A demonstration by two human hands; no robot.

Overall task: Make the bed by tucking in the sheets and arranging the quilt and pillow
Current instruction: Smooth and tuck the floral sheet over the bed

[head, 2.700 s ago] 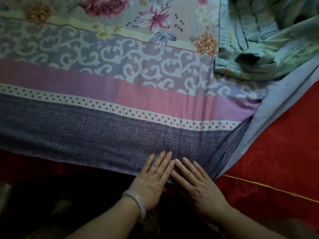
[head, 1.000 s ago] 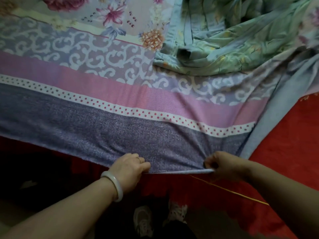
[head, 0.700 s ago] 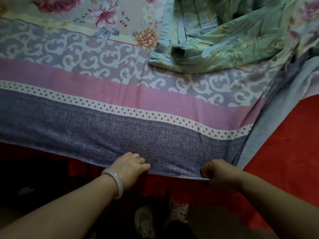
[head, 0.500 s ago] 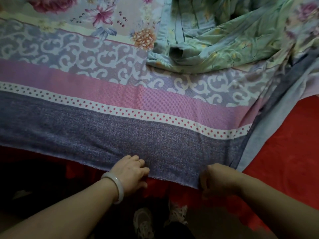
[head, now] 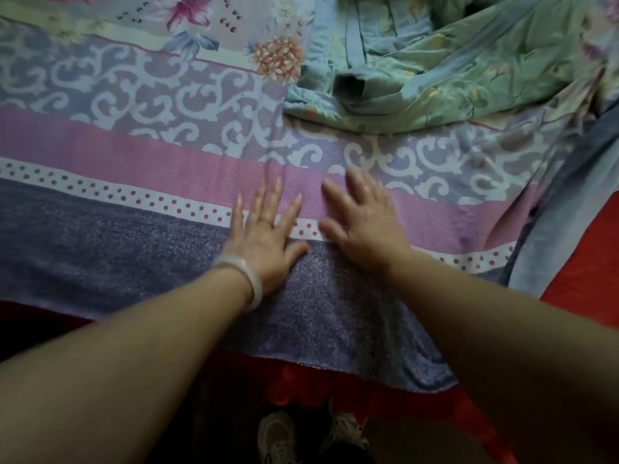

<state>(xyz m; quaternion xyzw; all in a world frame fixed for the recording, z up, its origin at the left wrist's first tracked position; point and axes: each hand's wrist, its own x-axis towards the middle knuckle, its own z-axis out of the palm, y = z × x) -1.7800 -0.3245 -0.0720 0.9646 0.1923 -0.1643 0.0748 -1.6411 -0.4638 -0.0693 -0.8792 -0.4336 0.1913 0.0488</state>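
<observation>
left hand, right hand, flat, fingers spread, on sheet

Bare forearms, pale bangle on left wrist — white sneakers

Both arms reach forward, left hand and right hand flat, fingers spread.

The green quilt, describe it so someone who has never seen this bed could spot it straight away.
Start at the striped purple and pink sheet covering the bed. Follow it to the far right side: the quilt lies there crumpled. It alone is pale green with leafy print.
</observation>
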